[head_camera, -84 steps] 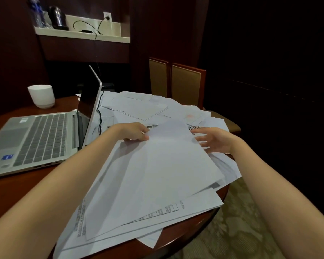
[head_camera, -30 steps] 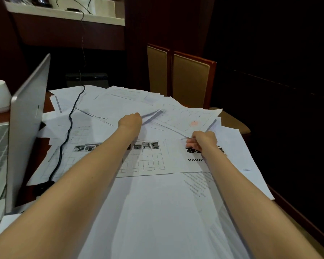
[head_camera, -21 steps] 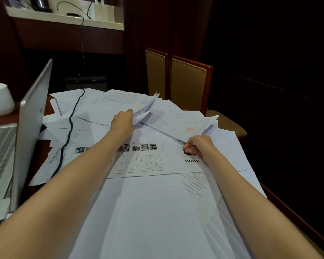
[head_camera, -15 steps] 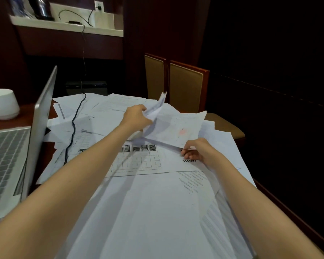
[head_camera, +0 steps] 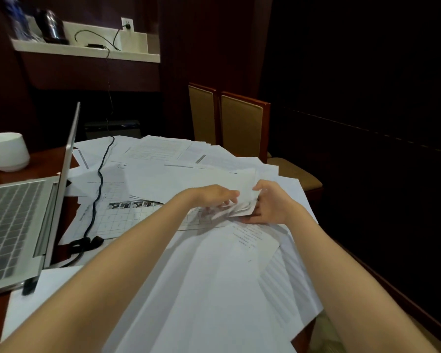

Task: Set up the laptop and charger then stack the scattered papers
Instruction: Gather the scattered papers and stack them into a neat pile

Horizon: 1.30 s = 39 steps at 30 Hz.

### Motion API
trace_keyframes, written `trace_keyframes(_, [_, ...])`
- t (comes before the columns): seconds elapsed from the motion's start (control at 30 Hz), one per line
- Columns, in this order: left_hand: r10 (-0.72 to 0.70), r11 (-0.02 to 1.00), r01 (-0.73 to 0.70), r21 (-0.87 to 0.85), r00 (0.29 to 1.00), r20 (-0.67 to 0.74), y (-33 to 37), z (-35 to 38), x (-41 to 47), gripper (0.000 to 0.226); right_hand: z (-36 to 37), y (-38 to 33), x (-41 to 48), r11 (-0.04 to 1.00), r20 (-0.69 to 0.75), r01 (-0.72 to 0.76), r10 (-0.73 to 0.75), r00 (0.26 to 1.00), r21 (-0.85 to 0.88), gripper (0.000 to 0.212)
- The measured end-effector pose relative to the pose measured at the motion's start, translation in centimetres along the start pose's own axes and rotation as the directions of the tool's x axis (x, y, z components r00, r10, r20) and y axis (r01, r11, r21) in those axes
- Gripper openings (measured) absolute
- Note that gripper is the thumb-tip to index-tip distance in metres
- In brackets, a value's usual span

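– Where are the papers?

– The held sheets are up off the pile at the table's far right; how many, I cannot tell through the blur. The left hand curls its fingers over their left edge and the right hand pinches them from the right, thumb on top. The scattered papers lie unsquared all round them.

– What might go wrong?

– Two things, I'd judge. The charger cable lies across several sheets beside the open laptop; dragging those out could tug the cable. And the near sheets overhang the table's right edge, so a sweeping forearm could send them to the floor.

– And the surroundings?

– A dark wooden table with a white cup at its far left. Two padded chairs stand behind it. The cable climbs to a wall socket above a pale shelf holding a kettle. The room is dim.
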<state>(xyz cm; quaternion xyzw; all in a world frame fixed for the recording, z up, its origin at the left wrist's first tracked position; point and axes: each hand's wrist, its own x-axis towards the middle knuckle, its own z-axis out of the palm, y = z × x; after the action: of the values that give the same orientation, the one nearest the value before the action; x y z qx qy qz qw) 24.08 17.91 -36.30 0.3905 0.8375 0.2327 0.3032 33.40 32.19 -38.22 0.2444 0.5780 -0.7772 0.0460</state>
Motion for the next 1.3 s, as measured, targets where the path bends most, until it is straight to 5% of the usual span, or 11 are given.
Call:
trace_keyframes(0.1, [0.024,1.000,-0.023,-0.012,1.000,0.008,-0.8,0.1,-1.0,0.036,1.6,1.0,0.8,0.993,-0.304,0.056,-0.085,0.949,-0.102,0.036])
trace_keyframes(0.2, [0.005,1.000,-0.005,-0.009,1.000,-0.018,-1.9,-0.3,-1.8,0.039,2.6,1.9,1.6,0.946,-0.447,0.064,-0.209,0.870,-0.316,0.029])
trace_keyframes(0.3, [-0.046,0.997,0.033,-0.064,0.974,-0.224,-3.7,-1.1,-2.1,0.052,2.0,2.0,1.2,0.926,-0.537,0.046,-0.257,0.804,-0.374,0.010])
trace_keyframes(0.4, [-0.148,0.981,0.060,-0.183,0.843,-0.517,-6.0,-2.2,-2.5,0.071,0.6,2.3,0.6,0.947,-0.586,0.166,-0.302,0.752,-0.275,0.030])
trace_keyframes(0.53, [-0.301,0.906,-0.038,-0.421,0.640,-0.707,-8.0,-3.2,-3.9,0.094,-0.5,2.8,-1.2,0.940,-0.592,0.269,-0.341,0.730,-0.210,0.033])
trace_keyframes(0.67, [-0.286,0.734,-0.333,-0.592,0.639,-0.714,-7.7,-4.1,-5.2,0.099,-1.2,3.1,-2.6,0.917,-0.552,0.349,-0.396,0.733,-0.195,0.037])
trace_keyframes(0.83, [-0.232,0.689,-0.484,-0.540,0.558,-0.797,-5.4,-5.6,-7.5,0.054,-1.1,2.2,-4.0,0.862,-0.503,0.472,-0.496,0.708,-0.184,0.039])
trace_keyframes(1.13, [-0.080,0.689,-0.522,-0.503,0.635,-0.768,-4.5,-5.5,-9.4,0.047,-0.6,0.0,-6.6,0.801,-0.380,0.561,-0.596,0.708,-0.212,0.036])
trace_keyframes(1.3, [-0.023,0.702,-0.549,-0.454,0.620,-0.785,-3.3,-5.6,-9.8,0.040,0.5,-0.9,-7.2,0.767,-0.369,0.608,-0.635,0.678,-0.203,0.033])
